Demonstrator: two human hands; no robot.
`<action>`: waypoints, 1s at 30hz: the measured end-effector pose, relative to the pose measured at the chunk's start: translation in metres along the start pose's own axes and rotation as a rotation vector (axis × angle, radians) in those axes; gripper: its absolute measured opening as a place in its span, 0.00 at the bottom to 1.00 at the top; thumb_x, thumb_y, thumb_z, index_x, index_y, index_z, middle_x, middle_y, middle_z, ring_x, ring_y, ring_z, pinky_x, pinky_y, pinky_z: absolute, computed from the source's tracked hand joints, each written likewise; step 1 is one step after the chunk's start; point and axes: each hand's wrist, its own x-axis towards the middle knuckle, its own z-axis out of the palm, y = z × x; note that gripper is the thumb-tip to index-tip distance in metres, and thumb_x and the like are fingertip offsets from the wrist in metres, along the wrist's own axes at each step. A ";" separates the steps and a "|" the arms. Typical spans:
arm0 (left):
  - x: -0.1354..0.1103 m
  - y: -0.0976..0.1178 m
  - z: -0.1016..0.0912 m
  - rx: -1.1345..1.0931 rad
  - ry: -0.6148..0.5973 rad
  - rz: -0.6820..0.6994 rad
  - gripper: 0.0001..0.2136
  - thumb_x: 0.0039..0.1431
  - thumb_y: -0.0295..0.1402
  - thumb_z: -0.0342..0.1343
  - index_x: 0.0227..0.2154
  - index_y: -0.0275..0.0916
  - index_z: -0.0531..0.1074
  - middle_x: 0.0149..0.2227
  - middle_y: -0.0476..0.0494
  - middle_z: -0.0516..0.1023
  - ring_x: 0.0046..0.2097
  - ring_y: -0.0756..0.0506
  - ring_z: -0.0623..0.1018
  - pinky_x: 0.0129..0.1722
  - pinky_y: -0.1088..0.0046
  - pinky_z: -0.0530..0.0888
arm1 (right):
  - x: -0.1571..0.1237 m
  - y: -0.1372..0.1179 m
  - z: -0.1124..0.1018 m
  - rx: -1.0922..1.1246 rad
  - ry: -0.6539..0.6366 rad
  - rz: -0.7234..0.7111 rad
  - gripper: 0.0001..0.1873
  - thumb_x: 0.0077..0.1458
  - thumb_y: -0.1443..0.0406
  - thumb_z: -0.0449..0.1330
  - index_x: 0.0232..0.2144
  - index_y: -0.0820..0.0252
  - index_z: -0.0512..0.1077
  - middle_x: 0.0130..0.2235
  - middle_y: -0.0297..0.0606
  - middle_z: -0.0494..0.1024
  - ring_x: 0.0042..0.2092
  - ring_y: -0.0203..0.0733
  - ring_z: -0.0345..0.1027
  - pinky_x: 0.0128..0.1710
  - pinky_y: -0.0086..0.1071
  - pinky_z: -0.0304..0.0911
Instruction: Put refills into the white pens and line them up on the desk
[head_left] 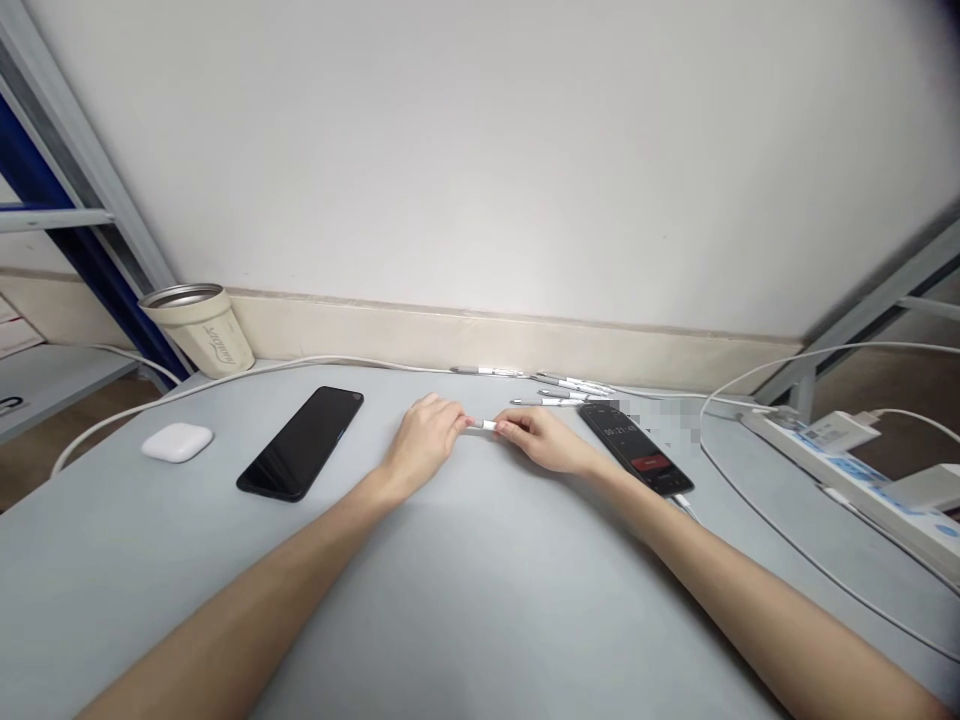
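Note:
A white pen (482, 425) lies crosswise between my two hands, just above the grey table, with only its middle showing. My left hand (426, 437) pinches one end, fingers curled over it. At the other end, my right hand (544, 438) grips it between thumb and fingertips. Behind my hands, a white and grey pen (487, 372) lies along the back edge of the table. More pens of the same look (574, 385) are grouped to its right, close to the top of a phone with a lit screen (636, 450).
At left are a dark phone (301, 443), a white earbud case (177, 442) and a cream tumbler (202, 328). A white cable (300, 361) runs along the back. On the right sits a power strip (862, 480) with chargers. A wall closes off the far side.

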 end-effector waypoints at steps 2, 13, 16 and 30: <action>-0.001 -0.001 0.001 -0.022 0.016 0.001 0.14 0.66 0.36 0.41 0.32 0.40 0.71 0.32 0.46 0.74 0.37 0.45 0.69 0.38 0.68 0.66 | 0.002 -0.002 -0.008 -0.049 -0.035 -0.003 0.18 0.62 0.57 0.48 0.30 0.61 0.72 0.26 0.33 0.71 0.28 0.35 0.59 0.30 0.28 0.54; -0.005 -0.011 0.010 -0.001 0.086 -0.238 0.15 0.60 0.35 0.49 0.49 0.38 0.63 0.48 0.41 0.69 0.50 0.42 0.68 0.49 0.63 0.66 | 0.070 0.032 -0.013 -0.573 0.111 0.037 0.11 0.60 0.62 0.52 0.36 0.61 0.72 0.38 0.42 0.74 0.38 0.41 0.67 0.35 0.30 0.56; -0.006 -0.010 0.010 0.026 0.046 -0.216 0.12 0.60 0.35 0.49 0.46 0.39 0.64 0.48 0.42 0.69 0.50 0.42 0.68 0.49 0.63 0.66 | 0.085 0.039 -0.013 -0.749 0.112 0.048 0.12 0.59 0.61 0.53 0.35 0.60 0.73 0.38 0.43 0.75 0.42 0.45 0.67 0.40 0.33 0.55; -0.008 -0.005 0.005 0.081 -0.040 -0.183 0.09 0.61 0.31 0.46 0.42 0.41 0.67 0.46 0.44 0.71 0.49 0.42 0.68 0.46 0.62 0.65 | 0.048 0.064 -0.075 -0.669 -0.288 0.197 0.06 0.47 0.62 0.61 0.30 0.56 0.74 0.33 0.37 0.76 0.36 0.41 0.68 0.31 0.28 0.56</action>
